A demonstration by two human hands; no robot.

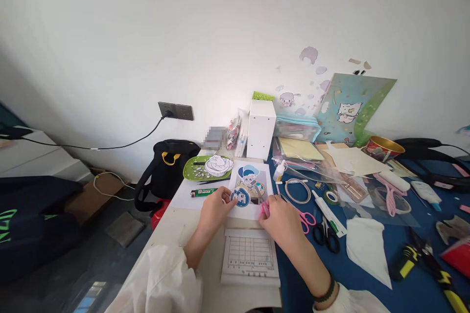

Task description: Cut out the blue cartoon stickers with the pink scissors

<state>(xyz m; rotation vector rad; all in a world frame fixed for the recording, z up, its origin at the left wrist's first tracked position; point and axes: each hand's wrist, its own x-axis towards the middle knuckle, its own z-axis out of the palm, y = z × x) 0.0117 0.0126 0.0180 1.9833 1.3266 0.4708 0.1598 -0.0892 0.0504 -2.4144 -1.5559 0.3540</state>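
Note:
My left hand (217, 204) pinches the edge of a round blue paper cutout (241, 198) bearing a drawn face. My right hand (281, 216) is closed on a small pink-handled tool (264, 210), whose thin grey tip points up and left over the paper; my fingers hide part of it. Beneath both hands lies a white sheet (240, 212) with a printed cartoon figure (251, 178) in a blue cap. Close by my right wrist are pink scissors (307, 221) and black scissors (326, 235). A ruled paper pad (250, 257) lies between my forearms.
A green tray (189, 170) at left bears a white cutout (218, 166) and scraps. A green lighter (203, 192) lies before it. At right are a glue bottle (279, 171), coiled cable (297, 191), green tape (332, 197) and pliers (428, 254). Behind stands a white box (261, 129).

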